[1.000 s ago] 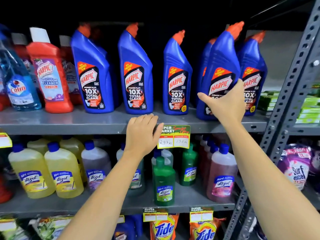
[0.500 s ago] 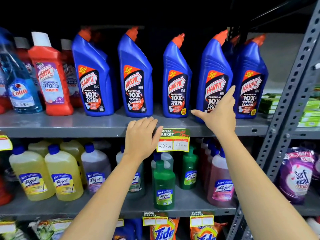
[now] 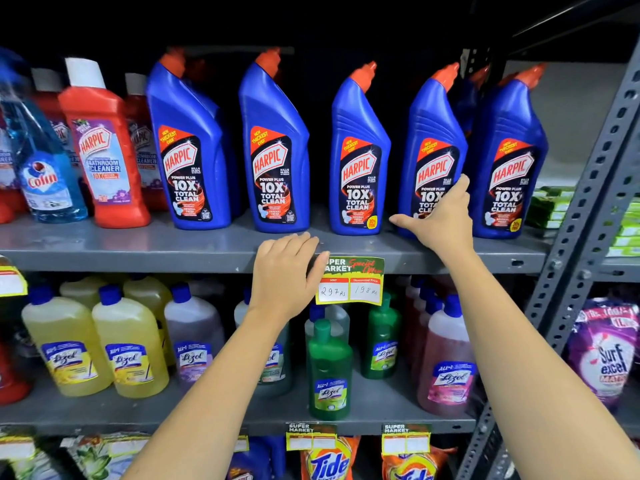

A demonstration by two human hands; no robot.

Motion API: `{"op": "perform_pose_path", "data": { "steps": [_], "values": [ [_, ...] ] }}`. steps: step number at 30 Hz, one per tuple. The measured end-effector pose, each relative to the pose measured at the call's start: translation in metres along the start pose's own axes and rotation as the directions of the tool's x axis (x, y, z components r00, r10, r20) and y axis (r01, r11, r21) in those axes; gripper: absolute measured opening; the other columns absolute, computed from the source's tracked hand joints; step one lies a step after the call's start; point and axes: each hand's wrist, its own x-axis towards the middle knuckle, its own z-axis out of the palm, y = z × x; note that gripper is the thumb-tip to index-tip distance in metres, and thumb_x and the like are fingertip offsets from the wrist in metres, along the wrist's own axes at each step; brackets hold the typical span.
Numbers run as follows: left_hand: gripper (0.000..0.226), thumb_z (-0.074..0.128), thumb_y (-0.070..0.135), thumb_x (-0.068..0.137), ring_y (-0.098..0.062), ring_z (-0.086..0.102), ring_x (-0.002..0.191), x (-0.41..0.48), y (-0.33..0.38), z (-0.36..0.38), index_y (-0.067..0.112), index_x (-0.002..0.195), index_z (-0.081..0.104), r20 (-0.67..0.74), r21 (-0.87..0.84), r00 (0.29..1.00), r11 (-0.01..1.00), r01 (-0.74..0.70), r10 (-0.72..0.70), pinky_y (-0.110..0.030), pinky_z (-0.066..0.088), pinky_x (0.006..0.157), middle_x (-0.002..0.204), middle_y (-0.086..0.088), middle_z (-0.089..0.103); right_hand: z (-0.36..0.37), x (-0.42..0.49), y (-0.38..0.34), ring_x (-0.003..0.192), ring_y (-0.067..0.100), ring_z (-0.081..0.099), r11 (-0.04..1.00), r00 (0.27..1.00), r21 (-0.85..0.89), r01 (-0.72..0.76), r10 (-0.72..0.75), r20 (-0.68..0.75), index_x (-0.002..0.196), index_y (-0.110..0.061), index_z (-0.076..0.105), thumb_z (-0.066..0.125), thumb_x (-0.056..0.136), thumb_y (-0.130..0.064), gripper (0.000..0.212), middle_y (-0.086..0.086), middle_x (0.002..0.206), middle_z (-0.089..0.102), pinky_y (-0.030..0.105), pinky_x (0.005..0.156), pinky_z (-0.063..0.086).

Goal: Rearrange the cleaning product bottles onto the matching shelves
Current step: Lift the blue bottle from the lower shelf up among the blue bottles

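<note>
Several blue Harpic toilet-cleaner bottles with orange caps stand upright in a row on the grey upper shelf (image 3: 104,251). My right hand (image 3: 440,221) lies with spread fingers against the lower front of the fourth blue bottle (image 3: 433,140), thumb out to the left; it does not grip it. The neighbours are the third bottle (image 3: 358,157) and the fifth bottle (image 3: 509,157). My left hand (image 3: 287,268) rests on the shelf's front edge and holds nothing. Red Harpic bathroom cleaner (image 3: 104,150) and a blue Colin bottle (image 3: 45,174) stand at the left.
On the lower shelf stand Lizol bottles: yellow (image 3: 67,344), green (image 3: 329,368), pink (image 3: 446,358). A price tag (image 3: 351,280) hangs beside my left hand. A slotted grey upright (image 3: 588,209) bounds the right; a Surf Excel bag (image 3: 606,355) and green packs (image 3: 554,206) lie beyond. Tide bags (image 3: 329,459) sit lowest.
The fourth blue bottle, tilted in my right hand a second ago, now stands upright, and that hand has loosened and slid down its front. My left hand has stayed on the shelf edge.
</note>
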Motion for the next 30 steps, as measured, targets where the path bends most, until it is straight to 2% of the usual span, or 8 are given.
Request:
{"op": "perform_pose_path", "data": {
  "steps": [3, 17, 24, 26, 27, 29, 30],
  "values": [
    [0.044, 0.043, 0.039, 0.096, -0.026, 0.067, 0.107, 0.000, 0.000, 0.001, 0.008, 0.110, 0.071, 0.002, 0.003, 1.000, 1.000, 0.001, -0.001, -0.041, 0.044, 0.087, 0.113, -0.009, 0.073, -0.003, 0.003, 0.002, 0.133, 0.036, 0.042, 1.000, 0.999, 0.023, -0.003, 0.002, 0.049, 0.154, -0.012, 0.001, 0.090, 0.062, -0.042, 0.132, 0.013, 0.152, 0.031, 0.048, 0.104, 0.039],
    [0.045, 0.041, 0.040, 0.096, -0.026, 0.066, 0.108, -0.001, 0.000, 0.002, 0.008, 0.111, 0.070, -0.020, 0.003, 1.000, 1.000, -0.004, 0.004, -0.041, 0.044, 0.089, 0.113, -0.009, 0.073, -0.005, -0.001, 0.003, 0.134, 0.034, 0.042, 0.998, 0.999, 0.057, -0.017, 0.015, 0.030, 0.155, -0.015, 0.002, 0.091, 0.061, -0.042, 0.132, 0.011, 0.150, 0.035, 0.048, 0.104, 0.040],
    [0.041, 0.047, 0.038, 0.096, -0.023, 0.062, 0.117, -0.001, 0.002, 0.000, 0.010, 0.116, 0.069, -0.050, -0.063, 0.999, 0.998, 0.014, -0.017, -0.039, 0.039, 0.096, 0.121, -0.007, 0.070, -0.001, -0.010, 0.002, 0.136, 0.035, 0.039, 1.000, 1.000, -0.021, -0.021, 0.021, -0.003, 0.155, -0.006, 0.002, 0.087, 0.062, -0.051, 0.134, 0.015, 0.153, 0.033, 0.049, 0.105, 0.039],
    [0.042, 0.045, 0.037, 0.098, -0.021, 0.050, 0.131, -0.005, 0.002, 0.001, 0.013, 0.129, 0.060, -0.094, -0.098, 0.996, 0.995, -0.002, -0.007, -0.036, 0.033, 0.104, 0.137, -0.003, 0.059, -0.003, -0.019, 0.003, 0.140, 0.030, 0.036, 0.998, 0.998, 0.057, 0.021, -0.017, -0.068, 0.154, -0.002, 0.008, 0.087, 0.061, -0.053, 0.132, 0.014, 0.155, 0.033, 0.042, 0.109, 0.035],
    [0.044, 0.043, 0.036, 0.099, -0.020, 0.040, 0.139, -0.011, 0.000, 0.003, 0.014, 0.137, 0.053, -0.119, -0.100, 0.993, 0.995, -0.015, 0.002, -0.036, 0.027, 0.109, 0.146, -0.001, 0.050, -0.004, -0.027, 0.005, 0.141, 0.025, 0.036, 0.984, 0.990, 0.169, 0.058, -0.036, -0.133, 0.153, -0.002, 0.014, 0.086, 0.064, -0.052, 0.125, 0.013, 0.155, 0.035, 0.036, 0.112, 0.033],
    [0.050, 0.040, 0.035, 0.100, -0.021, 0.023, 0.147, -0.034, -0.005, 0.011, 0.016, 0.146, 0.039, -0.167, -0.101, 0.986, 0.994, -0.028, 0.011, -0.040, 0.016, 0.118, 0.156, 0.000, 0.033, 0.000, -0.057, 0.014, 0.136, 0.018, 0.044, 0.884, 0.934, 0.412, 0.220, -0.069, -0.351, 0.149, -0.003, 0.032, 0.081, 0.076, -0.041, 0.095, 0.010, 0.147, 0.046, 0.031, 0.110, 0.039],
    [0.051, 0.040, 0.034, 0.100, -0.023, 0.019, 0.148, -0.051, -0.007, 0.017, 0.016, 0.147, 0.037, -0.186, -0.102, 0.982, 0.994, -0.035, 0.016, -0.042, 0.012, 0.120, 0.158, -0.001, 0.029, 0.006, -0.077, 0.023, 0.129, 0.016, 0.052, 0.832, 0.880, 0.457, 0.315, -0.075, -0.470, 0.143, -0.004, 0.042, 0.076, 0.083, -0.032, 0.075, 0.010, 0.139, 0.053, 0.030, 0.103, 0.046]
  ]
}}
